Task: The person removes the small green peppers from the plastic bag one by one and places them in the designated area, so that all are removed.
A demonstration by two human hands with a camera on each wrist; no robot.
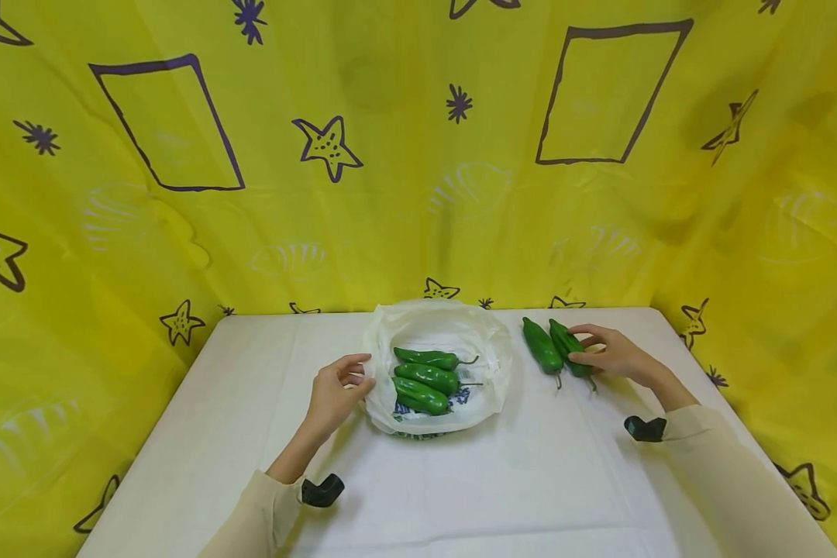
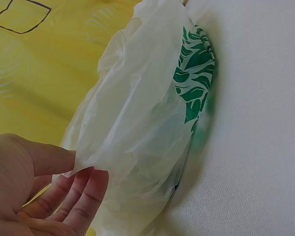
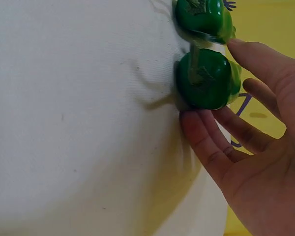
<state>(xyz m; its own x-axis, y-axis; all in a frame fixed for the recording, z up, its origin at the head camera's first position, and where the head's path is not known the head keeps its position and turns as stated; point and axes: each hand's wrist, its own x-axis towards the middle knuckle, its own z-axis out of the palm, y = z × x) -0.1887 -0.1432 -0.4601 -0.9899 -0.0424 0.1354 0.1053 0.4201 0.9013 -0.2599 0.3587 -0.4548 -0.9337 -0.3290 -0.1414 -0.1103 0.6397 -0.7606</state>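
From here I see the left hand [image 1: 335, 391] pinching the plastic bag [image 1: 380, 341] just to its right, three green peppers [image 1: 427, 377] lying inside. The right hand [image 1: 617, 358] has thumb and fingers around the outer pepper [image 1: 563, 339]; another pepper [image 1: 542, 346] lies just left of that hand. Beneath both spreads white cloth [image 1: 530, 488]; beyond them hangs yellow, star-patterned sheeting [image 1: 390, 232].

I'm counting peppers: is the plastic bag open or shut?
The plastic bag is open: its mouth gapes wide, showing three green peppers inside.
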